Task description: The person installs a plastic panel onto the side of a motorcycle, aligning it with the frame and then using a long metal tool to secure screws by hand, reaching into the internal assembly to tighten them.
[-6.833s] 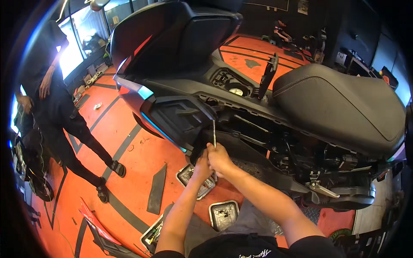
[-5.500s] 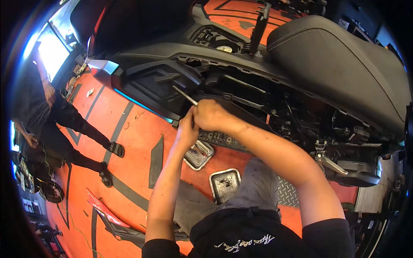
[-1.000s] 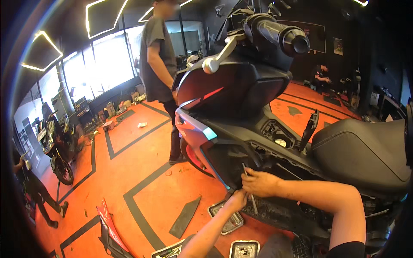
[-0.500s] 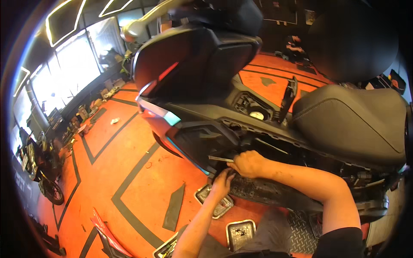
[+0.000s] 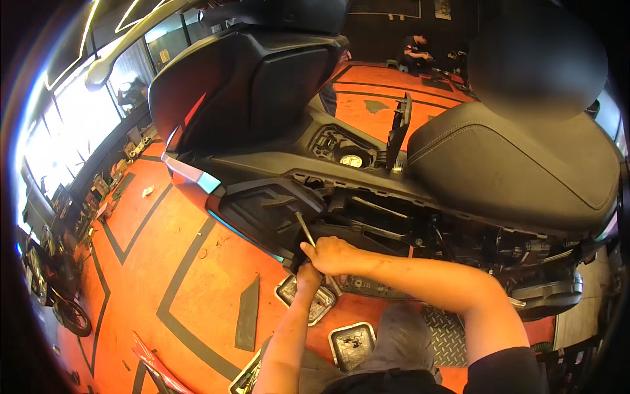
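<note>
A slim metal bar [image 5: 304, 228] runs through my closed right hand [image 5: 333, 255], sticking out on both sides of the fist; it looks like the crossbar of a T-handle wrench. My left hand [image 5: 308, 278] is just below and left of it, fingers curled, against the lower side of a large scooter. What the left fingers hold, if anything, is hidden. Both hands work beside the dark footwell panel [image 5: 269, 210]. Side covers are off, baring the scooter's frame and inner parts [image 5: 374, 210]. Whatever the tool's far end meets is out of sight.
Metal trays, one with small parts [image 5: 353, 346], lie on the orange floor near my legs. The scooter's seat [image 5: 512, 171] is to the right, with a raised lid [image 5: 398, 131] ahead of it. A red panel [image 5: 157, 368] lies lower left. Another person [image 5: 417, 54] is far back.
The metal bar has swung from nearly level to steeply slanted as my right hand turned. My left hand has drawn close beneath it. The view has shifted, moving the scooter leftward in the picture.
</note>
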`<state>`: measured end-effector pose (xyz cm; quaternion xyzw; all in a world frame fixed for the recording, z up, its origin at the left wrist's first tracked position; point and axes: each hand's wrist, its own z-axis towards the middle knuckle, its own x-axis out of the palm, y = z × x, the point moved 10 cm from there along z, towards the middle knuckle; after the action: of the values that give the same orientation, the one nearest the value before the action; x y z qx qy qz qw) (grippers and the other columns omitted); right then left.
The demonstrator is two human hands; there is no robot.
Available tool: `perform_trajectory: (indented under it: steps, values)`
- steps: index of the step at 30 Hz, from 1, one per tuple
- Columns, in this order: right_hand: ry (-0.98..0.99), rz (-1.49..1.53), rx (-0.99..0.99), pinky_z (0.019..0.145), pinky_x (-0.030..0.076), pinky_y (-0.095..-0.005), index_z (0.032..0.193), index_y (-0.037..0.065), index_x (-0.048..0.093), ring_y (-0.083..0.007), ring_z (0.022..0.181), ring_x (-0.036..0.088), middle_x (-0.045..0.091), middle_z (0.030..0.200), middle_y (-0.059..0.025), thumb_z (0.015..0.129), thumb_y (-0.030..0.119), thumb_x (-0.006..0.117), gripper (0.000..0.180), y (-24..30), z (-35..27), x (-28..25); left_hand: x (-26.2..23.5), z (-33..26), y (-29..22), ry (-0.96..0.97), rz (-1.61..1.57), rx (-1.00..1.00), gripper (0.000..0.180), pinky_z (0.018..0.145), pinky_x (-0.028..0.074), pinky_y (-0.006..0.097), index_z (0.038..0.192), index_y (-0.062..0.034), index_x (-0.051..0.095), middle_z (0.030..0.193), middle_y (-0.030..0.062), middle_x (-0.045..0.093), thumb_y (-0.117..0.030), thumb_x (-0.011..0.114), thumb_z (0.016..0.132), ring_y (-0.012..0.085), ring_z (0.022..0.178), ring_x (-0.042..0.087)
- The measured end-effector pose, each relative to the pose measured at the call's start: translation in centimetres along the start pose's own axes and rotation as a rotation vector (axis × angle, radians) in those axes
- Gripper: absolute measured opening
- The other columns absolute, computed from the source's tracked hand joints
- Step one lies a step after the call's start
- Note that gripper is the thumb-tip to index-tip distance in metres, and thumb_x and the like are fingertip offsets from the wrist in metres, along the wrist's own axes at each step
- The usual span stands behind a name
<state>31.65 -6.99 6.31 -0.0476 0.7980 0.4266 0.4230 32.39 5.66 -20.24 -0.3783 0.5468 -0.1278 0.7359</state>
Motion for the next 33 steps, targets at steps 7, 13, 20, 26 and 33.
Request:
perform_trajectory:
  steps: [7,13,20,26,33]
  values:
    - [-0.619,-1.112,-0.841,0.102,0.044,-0.0485,0.141,0.001,0.045,-0.029,0.116,0.06,0.069,0.099,-0.0166,0.093,0.04,0.056,0.063,4.0,-4.8,-3.3,-0.3,0.5,-2.8,0.081,0.128,-0.014,0.02,0.08,0.056,0.047,0.1,0.0004,0.068,0.097,0.0241,0.069,-0.005,0.065,0.081,0.0418,0.093,0.067]
    - [-0.155,-1.101,-0.972,0.103,0.044,-0.0502,0.09,0.004,0.056,-0.0295,0.093,0.068,0.068,0.083,-0.0141,0.094,0.035,0.057,0.031,4.1,-2.0,0.6,1.7,1.4,0.2,0.107,0.131,0.145,0.034,0.085,0.055,0.046,0.118,0.0015,0.058,0.108,0.0257,0.066,0.002,0.057,0.084,0.04,0.106,0.064]
    - [-0.223,-0.628,-0.522,0.061,0.057,-0.0479,0.079,0.0,0.069,-0.0391,0.07,0.07,0.068,0.072,-0.0218,0.1,0.034,0.049,0.044,0.3,-1.0,-3.0,-3.1,-1.4,-6.0,0.021,0.184,-0.025,0.022,0.079,0.054,0.051,0.098,0.0006,0.065,0.086,0.0258,0.068,-0.019,0.064,0.088,0.0471,0.085,0.066]
    - [-0.261,-0.422,-0.355,0.067,0.057,-0.0513,0.08,-0.003,0.07,-0.0453,0.073,0.068,0.067,0.076,-0.0279,0.099,0.034,0.047,0.047,-1.0,-0.8,-2.6,-10.3,-5.4,-18.1,-0.443,-0.212,0.329,0.02,0.075,0.052,0.05,0.097,0.0081,0.057,0.095,0.0307,0.064,-0.012,0.056,0.095,0.0486,0.088,0.063]
    - [-0.176,-0.458,-0.219,0.068,0.056,-0.0511,0.091,-0.002,0.067,-0.044,0.078,0.068,0.069,0.084,-0.0263,0.1,0.033,0.046,0.042,-1.1,-2.4,-2.9,-11.4,-3.4,-20.0,-0.058,-0.035,0.273,0.007,0.07,0.05,0.05,0.092,0.0031,0.058,0.086,0.0277,0.063,-0.003,0.055,0.091,0.047,0.084,0.063]
